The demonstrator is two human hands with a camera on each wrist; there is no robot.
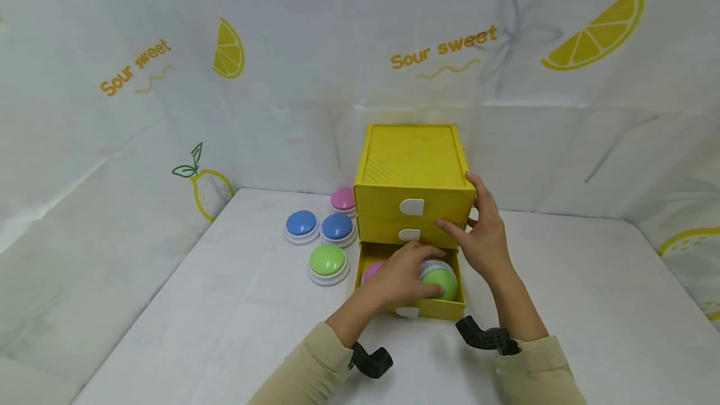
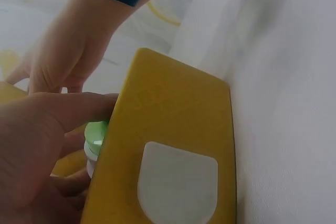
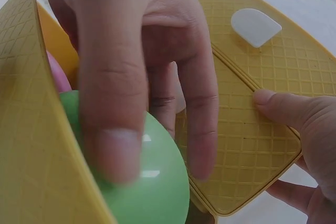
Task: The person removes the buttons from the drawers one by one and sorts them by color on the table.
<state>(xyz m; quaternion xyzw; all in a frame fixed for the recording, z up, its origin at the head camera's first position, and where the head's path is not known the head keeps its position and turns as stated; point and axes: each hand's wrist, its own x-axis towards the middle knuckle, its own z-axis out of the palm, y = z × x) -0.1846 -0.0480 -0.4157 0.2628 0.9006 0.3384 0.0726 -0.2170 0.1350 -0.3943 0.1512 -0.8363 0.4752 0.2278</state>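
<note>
A small yellow drawer cabinet [image 1: 413,161] stands on the table, its bottom drawer [image 1: 433,310] pulled out. My left hand [image 1: 402,274] is inside that drawer, holding a tilted round push light with a green dome [image 1: 440,284] and white base. In the right wrist view, the left thumb presses on the green dome [image 3: 163,182], fingers toward the far side. A pink-domed light [image 1: 372,270] lies beside it, partly hidden by the left hand. My right hand [image 1: 485,236] grips the cabinet's right edge, thumb on the front, fingers along the side.
Left of the cabinet sit several similar lights on the white tabletop [image 1: 236,305]: a green one [image 1: 327,261], two blue ones [image 1: 300,224] and a pink one [image 1: 342,200] against the cabinet's side. A white printed cloth [image 1: 292,117] hangs behind the table.
</note>
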